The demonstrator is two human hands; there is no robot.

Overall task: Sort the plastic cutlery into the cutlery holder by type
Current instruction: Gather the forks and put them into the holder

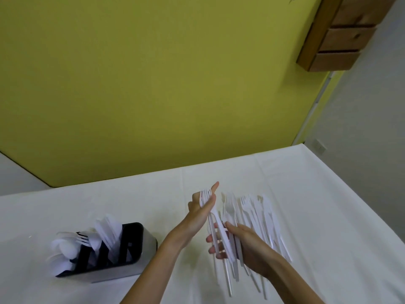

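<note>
Both of my hands hold a bunch of white plastic forks (215,224) above the table. My left hand (200,212) pinches the bunch near the tines, thumb across it. My right hand (238,246) is wrapped around the handles lower down. Just right of my hands, a pile of loose white cutlery (260,218), forks and knives, lies spread on the white tablecloth. The cutlery holder (129,249), black inside with a steel wall, stands at the left. It holds spoons at its left end, a fork, and knives further right; its right compartment looks empty.
The table (317,194) is covered with a white cloth; its far edge meets a yellow-green wall. A wooden shelf unit (341,34) hangs on the wall at the upper right. The table's right edge runs diagonally down the right side.
</note>
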